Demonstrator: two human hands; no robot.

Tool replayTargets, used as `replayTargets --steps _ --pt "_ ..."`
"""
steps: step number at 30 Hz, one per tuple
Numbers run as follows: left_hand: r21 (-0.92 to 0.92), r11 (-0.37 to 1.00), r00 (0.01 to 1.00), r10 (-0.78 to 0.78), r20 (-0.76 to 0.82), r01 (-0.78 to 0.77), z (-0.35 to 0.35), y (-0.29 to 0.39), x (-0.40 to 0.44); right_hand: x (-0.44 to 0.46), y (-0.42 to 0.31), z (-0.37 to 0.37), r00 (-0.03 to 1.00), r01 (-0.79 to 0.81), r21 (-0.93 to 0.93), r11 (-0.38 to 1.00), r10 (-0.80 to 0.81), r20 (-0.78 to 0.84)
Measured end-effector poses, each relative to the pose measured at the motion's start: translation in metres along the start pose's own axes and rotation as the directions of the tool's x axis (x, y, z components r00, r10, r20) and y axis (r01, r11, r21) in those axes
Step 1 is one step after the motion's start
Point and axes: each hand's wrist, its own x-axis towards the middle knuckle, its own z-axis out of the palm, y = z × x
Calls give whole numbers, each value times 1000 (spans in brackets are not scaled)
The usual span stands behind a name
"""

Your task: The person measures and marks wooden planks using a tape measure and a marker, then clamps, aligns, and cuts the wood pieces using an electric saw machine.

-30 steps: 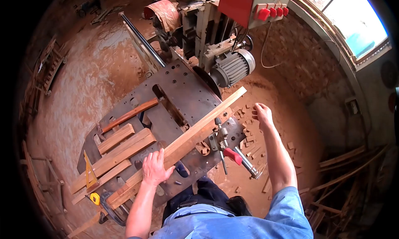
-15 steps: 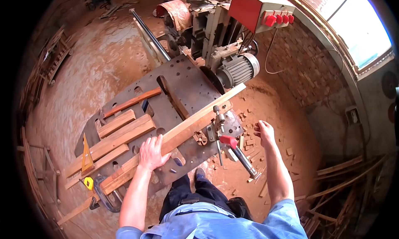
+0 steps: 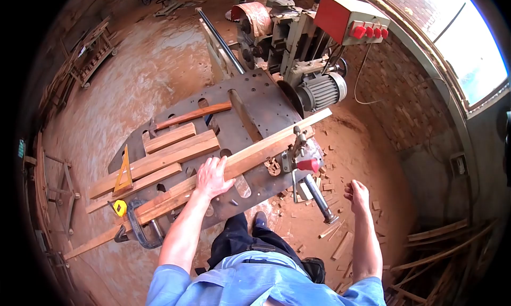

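My left hand point(image 3: 212, 178) rests on a long wooden board point(image 3: 253, 156), its fingers spread over the wood and the thumb at the near side. The board lies diagonally across the dark metal machine table point(image 3: 234, 205). My right hand point(image 3: 357, 193) hangs in the air right of the table, above the floor, its fingers curled in; whether anything small is inside is hidden. Between my hands stands a metal clamp with a red handle point(image 3: 308, 166). A black C-clamp point(image 3: 137, 227) sits at the board's left part, beside a yellow tape measure point(image 3: 120, 207).
Shorter wooden pieces point(image 3: 165, 159) and a yellow set square point(image 3: 124, 173) lie on the table's left part. Behind are a motor point(image 3: 323, 91), a dark disc blade point(image 3: 290, 97) and a red switch box point(image 3: 348, 19). Wood offcuts point(image 3: 343, 245) litter the floor at right.
The whole view has shifted, with the table and machine now further right. My left hand stays on the board. My right hand has lowered beside the table, its fingers more curled.
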Motion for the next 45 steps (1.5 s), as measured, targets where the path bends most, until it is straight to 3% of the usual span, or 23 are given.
replayTargets --steps 5,6,9,12,13,14,15,17,19,21,22,23,26,31,33,35,37,40,43,45 --pt "-54 998 998 -10 61 13 -5 -5 7 -2 27 11 995 -100 51 994 101 -23" --pt "-66 997 994 -39 105 46 -10 -4 10 -2 32 15 990 -138 47 989 137 23" --pt "-205 964 958 -115 262 172 7 -28 29 -3 45 36 981 -191 -40 981 190 -34" --pt "-272 962 981 22 194 32 3 -13 47 0 57 44 976 -210 -103 972 215 42" --pt "-222 973 947 15 321 60 4 -6 57 -2 56 45 976 -195 -158 968 208 72" --pt "-210 959 898 -86 431 193 5 4 65 -10 48 53 983 -176 -216 961 181 4" --pt "-167 957 874 -135 467 237 4 9 68 -7 55 46 985 -133 -186 973 151 85" --pt "-192 928 826 -174 536 320 5 7 75 -6 53 47 987 -157 -180 971 162 13" --pt "-273 892 861 -204 465 359 14 7 71 -4 57 33 988 -152 -144 978 155 14" --pt "-242 916 883 -194 428 318 15 7 70 -14 42 36 988 -150 -143 978 144 -52" --pt "-262 928 931 -176 321 266 2 11 66 -17 32 33 989 -144 -123 982 145 2" --pt "-236 941 946 -177 271 244 -1 11 62 -21 25 34 991 -111 -96 989 104 -81" --pt "-95 977 977 -179 116 191 -16 11 50 1 4 6 993 46 20 999 -43 -107" --pt "42 974 973 -225 60 223 -55 -29 -35 4 -97 -16 937 311 236 921 -257 -235" --pt "69 962 964 -265 0 265 -61 -51 -78 -6 -138 -13 905 372 232 899 -297 -305" --pt "52 959 961 -276 -35 277 -73 -71 -117 -19 -162 -5 877 459 259 850 -386 -287" --pt "-20 960 959 -280 -48 279 -91 -82 -141 -13 -174 -10 858 513 275 813 -488 -159" --pt "-59 959 958 -280 -70 276 -100 -98 -168 -53 -184 43 814 559 350 751 -578 -59" --pt "-46 968 967 -248 -56 246 -101 -107 -174 -147 -203 132 698 714 81 695 -716 -4" --pt "-55 948 944 -318 -83 315 -111 -107 -173 -170 -198 155 664 741 86 666 -746 57"
